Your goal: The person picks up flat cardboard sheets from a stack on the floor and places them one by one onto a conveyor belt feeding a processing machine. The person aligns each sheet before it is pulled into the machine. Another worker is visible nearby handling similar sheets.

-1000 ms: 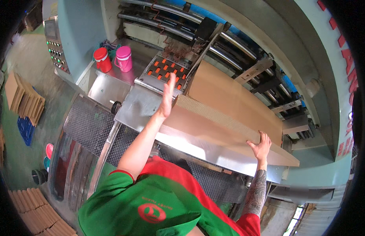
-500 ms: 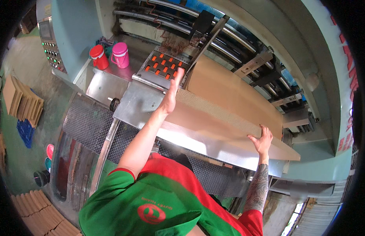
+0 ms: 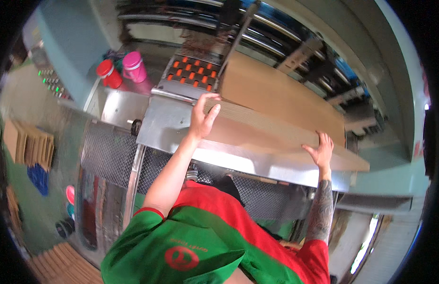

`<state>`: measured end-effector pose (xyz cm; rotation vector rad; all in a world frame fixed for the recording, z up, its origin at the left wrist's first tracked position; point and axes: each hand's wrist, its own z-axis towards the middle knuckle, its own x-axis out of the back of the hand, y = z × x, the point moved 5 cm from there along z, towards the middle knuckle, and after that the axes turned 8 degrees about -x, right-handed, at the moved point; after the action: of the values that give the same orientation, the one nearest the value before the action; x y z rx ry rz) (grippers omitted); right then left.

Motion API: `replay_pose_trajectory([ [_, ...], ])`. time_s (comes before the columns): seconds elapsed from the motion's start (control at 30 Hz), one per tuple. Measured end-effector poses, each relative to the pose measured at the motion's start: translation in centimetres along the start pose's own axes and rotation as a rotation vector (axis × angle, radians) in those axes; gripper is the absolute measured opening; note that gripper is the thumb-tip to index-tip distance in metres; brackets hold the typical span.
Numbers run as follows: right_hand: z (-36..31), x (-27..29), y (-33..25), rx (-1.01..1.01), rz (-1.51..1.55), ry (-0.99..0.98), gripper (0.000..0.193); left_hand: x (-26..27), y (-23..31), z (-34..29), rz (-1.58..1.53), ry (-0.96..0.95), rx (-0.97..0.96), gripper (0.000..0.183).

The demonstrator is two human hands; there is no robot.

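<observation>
A stack of brown corrugated cardboard sheets (image 3: 281, 92) lies on the machine's metal feed table (image 3: 165, 124), its fluted edges facing me. At the stack's near left corner is my left hand (image 3: 202, 118), fingers bent over the edge and thumb held apart. My right hand (image 3: 323, 150) lies against the near edge towards the right end, with fingers and thumb spread. Neither hand closes round a sheet. Just beyond my left hand sits a dark plate with several orange rollers (image 3: 193, 72).
A red jug (image 3: 109, 74) and a pink jug (image 3: 134, 67) stand on the metal ledge at left. Metal bars (image 3: 295, 33) cross the machine behind the stack. Cardboard bundles (image 3: 29, 146) stand on the floor at far left, with more cardboard (image 3: 65, 265) at lower left.
My left hand has come down from beside the orange rollers onto the stack's left corner, its fingers now bent. My right hand stays at the near edge. The whole view has shifted slightly.
</observation>
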<state>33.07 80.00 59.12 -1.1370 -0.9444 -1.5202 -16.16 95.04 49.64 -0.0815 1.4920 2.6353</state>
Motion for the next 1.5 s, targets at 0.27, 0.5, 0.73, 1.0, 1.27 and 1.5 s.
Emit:
replay_pose_trajectory([
  [0.27,-0.7,0.7,0.2,-0.053,0.033,0.019,0.094,-0.9,-0.4,-0.2,0.101,0.085,-0.112,0.02],
  [0.5,-1.0,1.3,0.0,-0.066,0.075,-0.006,0.091,-0.5,0.1,-0.6,0.107,0.041,-0.076,0.022],
  [0.73,-1.2,0.5,1.0,-0.061,0.073,0.003,0.092,-0.6,-0.7,-0.9,0.098,0.068,-0.089,0.027],
  [1.0,-0.9,1.4,0.5,-0.013,0.07,0.074,0.093,-0.3,-1.1,-1.1,0.073,0.036,-0.044,0.03],
  [1.27,-10.5,-7.4,-2.1,-0.451,0.161,0.432,0.112,0.8,-1.0,0.2,0.358,-0.174,-0.124,0.038],
  [1.5,-42.3,-22.7,-28.4,-1.138,0.64,-0.415,0.091,0.7,-1.9,1.0,0.199,-0.039,0.033,0.038],
])
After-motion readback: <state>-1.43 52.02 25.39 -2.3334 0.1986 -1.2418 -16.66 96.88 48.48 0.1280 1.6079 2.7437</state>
